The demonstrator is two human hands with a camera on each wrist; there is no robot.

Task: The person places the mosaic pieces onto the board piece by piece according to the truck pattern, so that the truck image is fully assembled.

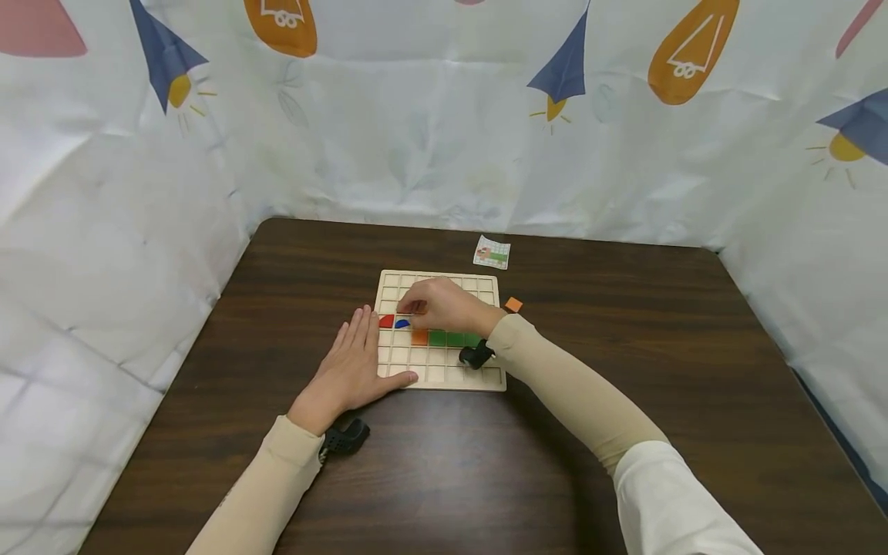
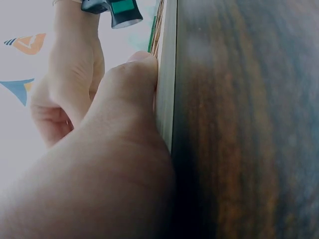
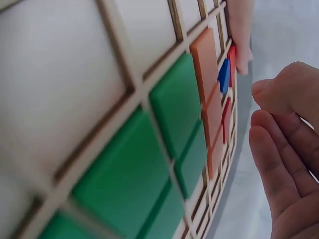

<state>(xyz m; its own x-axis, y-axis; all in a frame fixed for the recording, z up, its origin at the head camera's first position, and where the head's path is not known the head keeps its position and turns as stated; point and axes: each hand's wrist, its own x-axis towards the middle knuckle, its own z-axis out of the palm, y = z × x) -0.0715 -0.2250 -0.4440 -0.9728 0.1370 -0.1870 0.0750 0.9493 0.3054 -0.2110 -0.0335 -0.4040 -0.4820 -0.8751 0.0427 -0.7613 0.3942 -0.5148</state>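
Note:
A pale wooden grid board [image 1: 444, 376] lies on the table. My left hand [image 1: 350, 370] rests along its left edge with straight fingers, the thumb on the near edge. Over the board hovers my right hand [image 1: 447, 304], fingertips close to a blue piece [image 1: 402, 324] with a curved edge. In the right wrist view, the thumb and fingers [image 3: 269, 157] are slightly apart with nothing visible between them. A red piece [image 1: 386, 321] sits left of the blue one. Orange tiles [image 3: 204, 64], green tiles [image 3: 174, 94] and another red piece [image 3: 227, 119] lie in the grid cells.
A loose orange square [image 1: 514, 304] lies on the dark wooden table [image 1: 624, 308], just right of the board. Behind the board is a small printed card [image 1: 492, 253] with a coloured grid pattern. A patterned white cloth [image 1: 444, 154] hangs behind the table.

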